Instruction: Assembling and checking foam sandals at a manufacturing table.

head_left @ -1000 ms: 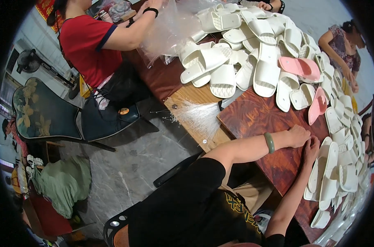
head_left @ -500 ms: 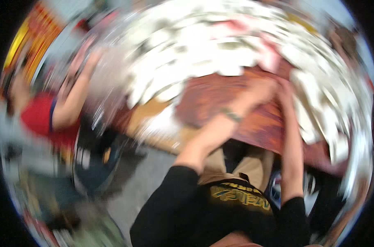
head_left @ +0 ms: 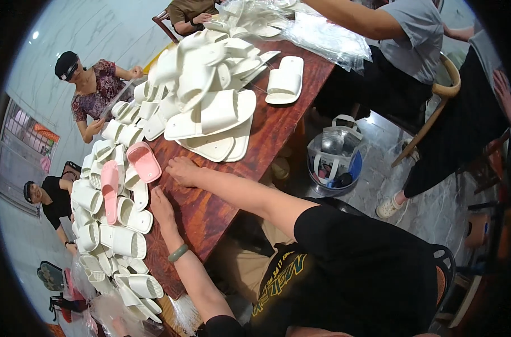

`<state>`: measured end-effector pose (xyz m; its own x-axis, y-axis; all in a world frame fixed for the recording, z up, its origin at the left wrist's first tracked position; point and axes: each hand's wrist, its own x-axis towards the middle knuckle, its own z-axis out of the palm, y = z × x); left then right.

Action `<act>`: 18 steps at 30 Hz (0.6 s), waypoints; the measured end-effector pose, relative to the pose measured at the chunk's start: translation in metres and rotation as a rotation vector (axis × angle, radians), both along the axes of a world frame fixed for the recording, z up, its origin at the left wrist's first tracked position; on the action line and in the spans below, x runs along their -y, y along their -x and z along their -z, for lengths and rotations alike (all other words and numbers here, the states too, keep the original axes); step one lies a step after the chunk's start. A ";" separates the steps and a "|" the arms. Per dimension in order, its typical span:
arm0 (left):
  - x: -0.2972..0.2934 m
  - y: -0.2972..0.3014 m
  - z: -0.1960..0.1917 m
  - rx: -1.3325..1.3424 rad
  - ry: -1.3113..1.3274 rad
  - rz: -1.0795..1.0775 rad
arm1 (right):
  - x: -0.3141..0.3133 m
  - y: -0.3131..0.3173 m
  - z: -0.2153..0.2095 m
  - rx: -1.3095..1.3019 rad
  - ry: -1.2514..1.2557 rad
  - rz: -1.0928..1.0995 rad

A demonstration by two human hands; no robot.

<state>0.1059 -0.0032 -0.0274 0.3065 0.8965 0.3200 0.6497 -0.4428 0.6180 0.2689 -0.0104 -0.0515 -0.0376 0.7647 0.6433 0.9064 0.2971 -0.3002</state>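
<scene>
Nearest me, the black T-shirt (head_left: 368,269) leans over the worktop's (head_left: 196,216) edge, and by the left elbow a spray of fine white strands (head_left: 185,314) hangs at the corner, best kept clear of the forearm. The left hand (head_left: 164,209), a green bangle (head_left: 178,253) on its wrist, lies low with its fingers close together beside a white slide slipper (head_left: 134,214); the right hand (head_left: 183,172) has its fingers curled down against the wood. From where I stand I can't tell whether either grip is clamped on something thin; no slipper is in them. Just beyond the fingertips, the nearer pink slide slipper (head_left: 144,162) rests on white ones, and a second pink slide slipper (head_left: 109,191) lies further left. I'd reckon steady wrists and both hands kept this near each other suit fine fingerwork; any slipper is better taken by the sole's edge than by its strap, since its neighbours overlap and could slide. Past the right hand, the tall stack of white slide slippers (head_left: 210,121) looks loosely balanced, so that elbow should stay low. Further off, a lone white slide slipper (head_left: 284,81) sits near the far edge, then clear plastic bags (head_left: 331,45) beside a grey-shirted co-worker (head_left: 410,42).
</scene>
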 end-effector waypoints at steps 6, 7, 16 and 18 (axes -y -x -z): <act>-0.001 0.009 0.002 0.001 0.008 0.010 | 0.002 0.006 -0.005 0.074 0.057 -0.031; 0.000 0.010 0.003 0.004 0.006 0.000 | 0.002 0.007 -0.005 0.077 0.055 -0.041; 0.006 0.007 -0.001 -0.079 -0.093 -0.020 | -0.002 0.008 -0.002 0.023 0.050 -0.049; 0.007 0.005 -0.003 -0.073 -0.121 -0.022 | -0.003 0.004 0.001 -0.017 0.051 -0.073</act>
